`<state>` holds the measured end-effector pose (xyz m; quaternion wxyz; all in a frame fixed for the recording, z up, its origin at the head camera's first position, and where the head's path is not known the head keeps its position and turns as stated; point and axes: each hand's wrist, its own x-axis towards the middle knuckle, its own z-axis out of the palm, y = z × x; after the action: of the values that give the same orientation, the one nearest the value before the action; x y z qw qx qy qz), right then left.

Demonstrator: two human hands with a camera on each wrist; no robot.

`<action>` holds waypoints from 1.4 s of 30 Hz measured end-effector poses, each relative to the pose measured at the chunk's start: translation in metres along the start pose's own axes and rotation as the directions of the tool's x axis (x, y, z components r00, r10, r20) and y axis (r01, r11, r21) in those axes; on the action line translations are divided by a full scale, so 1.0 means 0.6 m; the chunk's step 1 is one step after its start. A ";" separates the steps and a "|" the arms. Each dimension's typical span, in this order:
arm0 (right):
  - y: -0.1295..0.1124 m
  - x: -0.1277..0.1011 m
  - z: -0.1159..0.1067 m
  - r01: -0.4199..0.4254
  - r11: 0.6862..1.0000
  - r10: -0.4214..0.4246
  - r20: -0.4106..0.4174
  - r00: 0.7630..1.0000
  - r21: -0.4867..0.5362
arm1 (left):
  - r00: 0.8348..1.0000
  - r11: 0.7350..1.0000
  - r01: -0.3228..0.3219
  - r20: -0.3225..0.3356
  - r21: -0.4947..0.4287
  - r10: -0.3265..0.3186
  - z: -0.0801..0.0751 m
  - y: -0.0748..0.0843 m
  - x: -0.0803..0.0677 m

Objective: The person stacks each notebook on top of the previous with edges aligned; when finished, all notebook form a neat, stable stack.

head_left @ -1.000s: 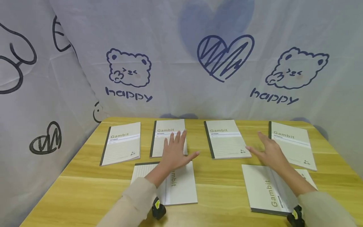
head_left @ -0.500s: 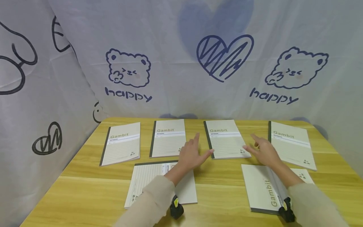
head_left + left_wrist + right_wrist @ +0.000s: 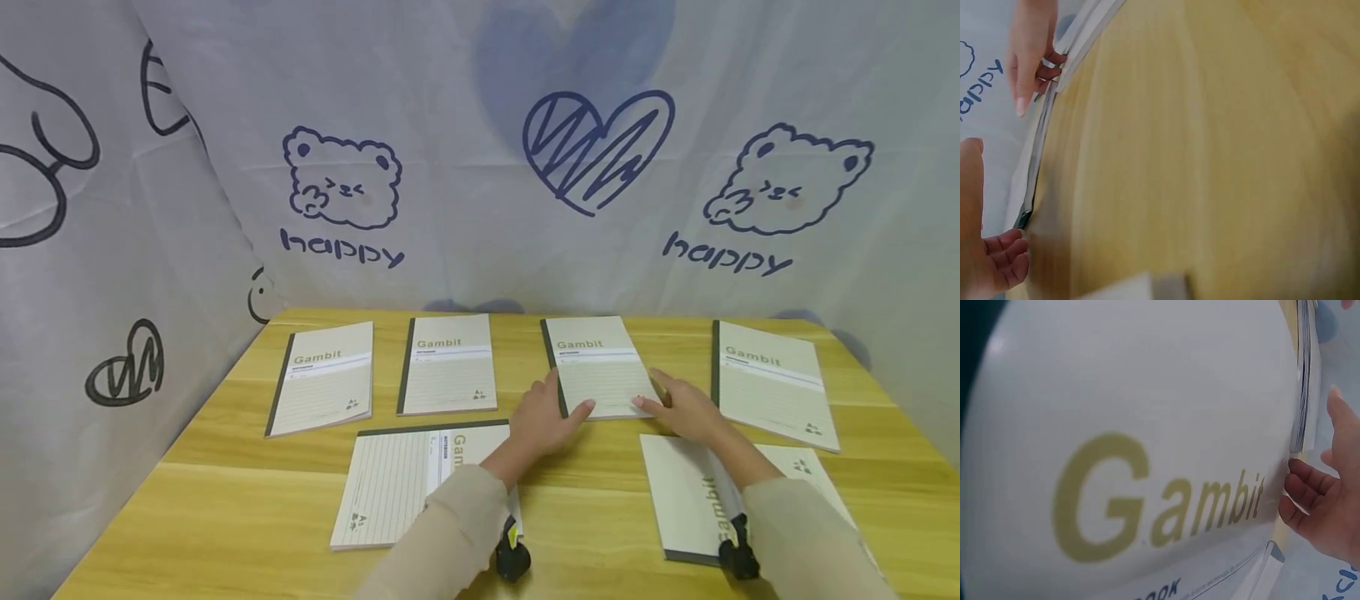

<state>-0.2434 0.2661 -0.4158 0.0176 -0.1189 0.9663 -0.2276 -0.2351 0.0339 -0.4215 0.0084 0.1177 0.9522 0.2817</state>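
A white "Gambit" notebook with a dark spine lies in the back row, right of centre, between my two hands. My left hand is at its spine side, fingertips at the edge and thumb over the lower left corner. At the opposite edge is my right hand, its thumb above the lower right corner. In the left wrist view, the loosely bent fingers of the left hand meet the spine end. The right wrist view has the right hand with bent fingertips by the notebook's edge and thumb raised.
More Gambit notebooks lie flat on the wooden table: the far left one, its neighbour, and the far right one. Two turned sideways, left and right, lie under the forearms. A printed curtain hangs behind.
My left hand has moved right, from over the second notebook to the spine edge of the third. My right hand has shifted slightly left and down to its right edge. The notebooks stay put.
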 end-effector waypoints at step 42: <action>-0.019 0.011 0.008 0.023 0.971 0.008 0.127 0.992 -0.240 | 0.991 0.870 0.134 -0.085 0.475 -0.106 0.052 0.041 0.023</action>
<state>-0.2471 0.2528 -0.4149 0.0637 -0.1381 0.9832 -0.1008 -0.2404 0.0736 -0.4338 -0.0302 0.0489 0.9976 0.0391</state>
